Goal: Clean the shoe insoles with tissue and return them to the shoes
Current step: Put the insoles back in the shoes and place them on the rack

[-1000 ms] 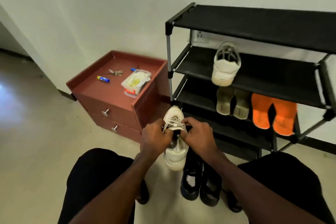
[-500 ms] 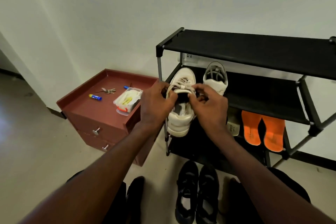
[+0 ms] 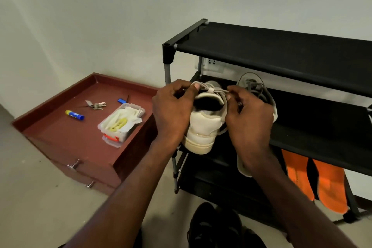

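At the rack (image 3: 281, 50), I pinch the shoe's (image 3: 203, 127) laces with both hands (image 3: 173, 110); next, shelve it beside its mate (image 3: 259, 92).

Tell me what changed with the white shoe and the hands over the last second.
Both hands, left hand and right hand, carried the white shoe up from near the floor to the rack's middle shelf, beside the other white shoe. Fingers kept holding the laces throughout. Orange insoles and the cabinet stayed put.
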The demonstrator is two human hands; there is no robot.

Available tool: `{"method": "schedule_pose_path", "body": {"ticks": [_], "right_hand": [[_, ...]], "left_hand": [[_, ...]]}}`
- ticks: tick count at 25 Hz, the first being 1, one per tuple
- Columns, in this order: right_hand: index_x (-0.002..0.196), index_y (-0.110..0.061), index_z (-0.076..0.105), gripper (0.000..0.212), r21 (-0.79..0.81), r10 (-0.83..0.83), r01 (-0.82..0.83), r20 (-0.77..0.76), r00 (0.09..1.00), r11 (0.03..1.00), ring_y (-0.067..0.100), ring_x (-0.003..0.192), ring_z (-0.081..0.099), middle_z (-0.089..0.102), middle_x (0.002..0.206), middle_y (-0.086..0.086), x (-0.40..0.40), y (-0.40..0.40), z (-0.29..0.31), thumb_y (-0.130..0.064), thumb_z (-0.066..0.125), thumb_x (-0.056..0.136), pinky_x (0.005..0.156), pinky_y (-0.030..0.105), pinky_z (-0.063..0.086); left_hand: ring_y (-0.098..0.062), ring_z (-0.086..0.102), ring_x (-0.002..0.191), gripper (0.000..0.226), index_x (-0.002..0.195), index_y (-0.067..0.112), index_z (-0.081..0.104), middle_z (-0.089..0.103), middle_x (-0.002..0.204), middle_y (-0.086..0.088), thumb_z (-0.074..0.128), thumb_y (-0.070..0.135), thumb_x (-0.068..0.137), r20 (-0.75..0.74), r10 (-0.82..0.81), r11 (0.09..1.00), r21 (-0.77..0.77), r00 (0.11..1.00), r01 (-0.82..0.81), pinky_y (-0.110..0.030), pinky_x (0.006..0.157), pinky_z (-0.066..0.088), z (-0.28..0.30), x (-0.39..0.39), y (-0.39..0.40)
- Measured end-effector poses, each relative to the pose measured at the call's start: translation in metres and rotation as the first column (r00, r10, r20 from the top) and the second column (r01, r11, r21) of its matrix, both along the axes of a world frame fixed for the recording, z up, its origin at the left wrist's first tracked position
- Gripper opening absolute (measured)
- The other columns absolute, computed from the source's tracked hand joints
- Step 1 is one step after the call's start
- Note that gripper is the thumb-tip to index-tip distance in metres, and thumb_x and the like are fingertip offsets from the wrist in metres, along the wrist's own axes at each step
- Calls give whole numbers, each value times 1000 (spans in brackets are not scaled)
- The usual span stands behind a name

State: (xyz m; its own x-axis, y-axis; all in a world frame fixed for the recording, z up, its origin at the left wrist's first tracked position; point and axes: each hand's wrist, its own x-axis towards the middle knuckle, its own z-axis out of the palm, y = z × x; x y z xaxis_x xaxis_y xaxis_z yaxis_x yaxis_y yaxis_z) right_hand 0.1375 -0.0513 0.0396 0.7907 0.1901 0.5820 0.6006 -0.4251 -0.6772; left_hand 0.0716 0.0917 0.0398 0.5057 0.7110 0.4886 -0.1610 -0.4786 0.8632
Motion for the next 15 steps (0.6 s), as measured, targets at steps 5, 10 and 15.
{"method": "schedule_pose_path", "body": {"ticks": [5,10,15], "right_hand": [[107,-17,69,10,71,-114,118,-62,992,990,0,70,61,69,83,-9,-4,9,8,-17,60,102,63,6,42],[110,-20,49,7,302,-20,85,-212,977,949,3,75,69,70,86,-9,-12,10,12,-14,45,107,68,29,59],[126,-23,49,27,140,8,12,-138,990,990,-1,79,65,64,80,-11,-15,0,18,-12,55,102,58,23,54]], "left_hand": [[-13,71,72,20,90,22,77,74,75,8,67,36,101,-77,30,1000,7,997,-29,-38,68,59,-2,1,6],[-10,61,61,27,84,18,62,65,69,5,58,35,105,-174,174,984,62,969,-166,-34,55,47,6,5,3],[1,65,65,26,116,28,63,64,69,11,61,49,101,-233,99,987,144,967,-66,-23,61,50,14,1,5]]}}
